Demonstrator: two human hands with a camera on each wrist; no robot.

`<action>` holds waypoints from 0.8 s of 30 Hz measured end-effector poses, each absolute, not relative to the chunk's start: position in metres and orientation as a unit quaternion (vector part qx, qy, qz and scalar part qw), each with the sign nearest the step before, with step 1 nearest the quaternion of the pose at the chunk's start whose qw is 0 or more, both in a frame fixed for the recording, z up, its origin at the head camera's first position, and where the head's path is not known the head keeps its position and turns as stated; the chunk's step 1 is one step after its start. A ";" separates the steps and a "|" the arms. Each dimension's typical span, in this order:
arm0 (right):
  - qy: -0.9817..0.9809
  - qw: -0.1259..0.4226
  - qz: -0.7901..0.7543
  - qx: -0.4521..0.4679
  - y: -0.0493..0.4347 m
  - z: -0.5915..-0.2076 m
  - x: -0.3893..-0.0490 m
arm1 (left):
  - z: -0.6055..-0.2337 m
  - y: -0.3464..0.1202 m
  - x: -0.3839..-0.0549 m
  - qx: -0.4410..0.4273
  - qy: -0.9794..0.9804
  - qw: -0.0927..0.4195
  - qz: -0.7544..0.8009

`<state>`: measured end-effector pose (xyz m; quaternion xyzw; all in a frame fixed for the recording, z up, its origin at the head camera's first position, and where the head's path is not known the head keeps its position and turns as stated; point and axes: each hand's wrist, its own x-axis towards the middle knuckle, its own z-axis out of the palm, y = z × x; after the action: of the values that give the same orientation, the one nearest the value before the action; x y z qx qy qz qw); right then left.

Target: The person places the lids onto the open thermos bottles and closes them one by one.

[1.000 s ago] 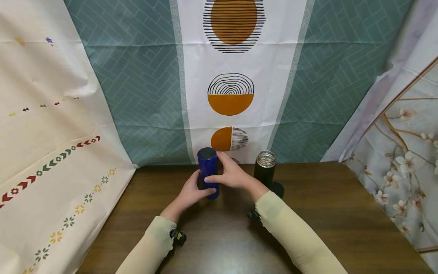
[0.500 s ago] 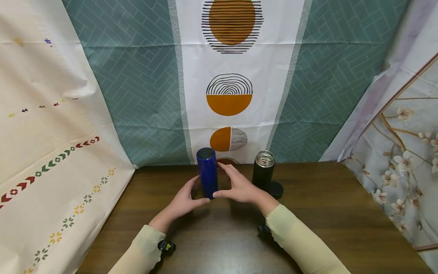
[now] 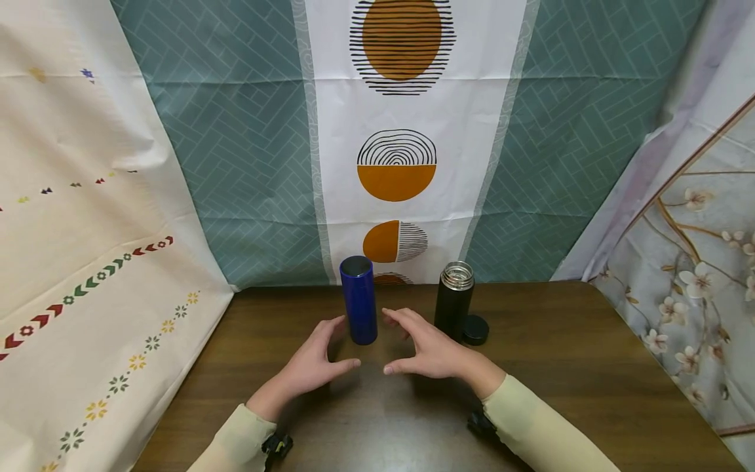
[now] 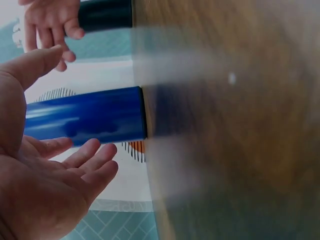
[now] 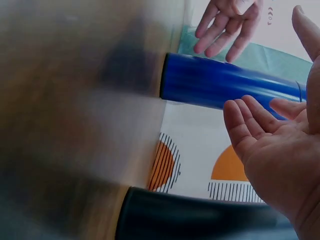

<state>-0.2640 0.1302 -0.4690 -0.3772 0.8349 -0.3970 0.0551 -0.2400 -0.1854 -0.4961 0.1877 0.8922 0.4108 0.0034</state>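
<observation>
A blue thermos bottle (image 3: 361, 305) with a dark top stands upright near the back of the table, between the two hands. My left hand (image 3: 312, 364) hovers to its lower left, fingers spread and thumb out, holding nothing. On the other side my right hand (image 3: 427, 347) is held the same way, apart from the bottle. In the left wrist view the blue bottle (image 4: 90, 117) lies beyond my loose fingers. The right wrist view has my right palm (image 5: 280, 155) turned toward the bottle, with nothing in it.
Right of the hands stands a black thermos bottle (image 3: 454, 305), its steel mouth uncovered. A round black lid (image 3: 475, 330) lies beside its base. The wooden table (image 3: 560, 367) meets a patterned cloth (image 3: 259, 164) at the back.
Both hands have let go of the blue thermos bottle and drawn back toward the person, the left to the left, the right to the right. The bottle stays standing.
</observation>
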 end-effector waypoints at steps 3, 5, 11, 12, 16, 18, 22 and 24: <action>0.835 0.061 -0.389 -0.385 0.137 -0.471 -0.257 | -0.495 -0.183 -0.236 0.192 0.895 -0.006 0.403; 0.834 0.067 -0.386 -0.387 0.142 -0.472 -0.252 | -0.494 -0.182 -0.234 0.194 0.896 -0.015 0.399; 0.841 0.073 -0.374 -0.383 0.162 -0.477 -0.240 | -0.492 -0.179 -0.229 0.210 0.896 -0.016 0.391; 0.843 0.074 -0.373 -0.382 0.165 -0.478 -0.238 | -0.492 -0.178 -0.229 0.216 0.895 -0.013 0.391; 0.844 0.072 -0.370 -0.382 0.178 -0.483 -0.233 | -0.492 -0.175 -0.228 0.239 0.888 -0.002 0.393; 0.843 0.066 -0.368 -0.386 0.184 -0.485 -0.231 | -0.492 -0.173 -0.227 0.249 0.885 0.004 0.393; 0.845 0.063 -0.367 -0.385 0.196 -0.487 -0.226 | -0.493 -0.167 -0.226 0.264 0.879 0.013 0.397; 0.846 0.060 -0.366 -0.384 0.202 -0.487 -0.225 | -0.493 -0.163 -0.226 0.269 0.879 0.015 0.393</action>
<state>-0.2247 0.2022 -0.4873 -0.3838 0.8456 -0.3661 0.0600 -0.2261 -0.1627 -0.4931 0.2686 0.8791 0.3934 0.0151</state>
